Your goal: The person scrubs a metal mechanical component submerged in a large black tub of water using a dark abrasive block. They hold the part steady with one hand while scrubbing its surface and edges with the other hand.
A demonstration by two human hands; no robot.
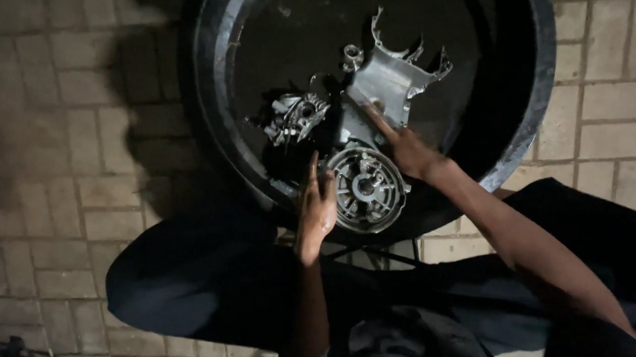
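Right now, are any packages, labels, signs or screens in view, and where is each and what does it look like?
None in view.
Round black tub: on the brick paving, rim glossy.
Grey metal cover: in the tub, jagged edge, under the right hand.
Round ribbed metal part: at the near rim, beside the left hand.

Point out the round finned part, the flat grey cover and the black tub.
Round finned part (368, 189), head view, on its hub.
Flat grey cover (392, 83), head view, on its flat middle.
Black tub (216, 82), head view, on its left rim.
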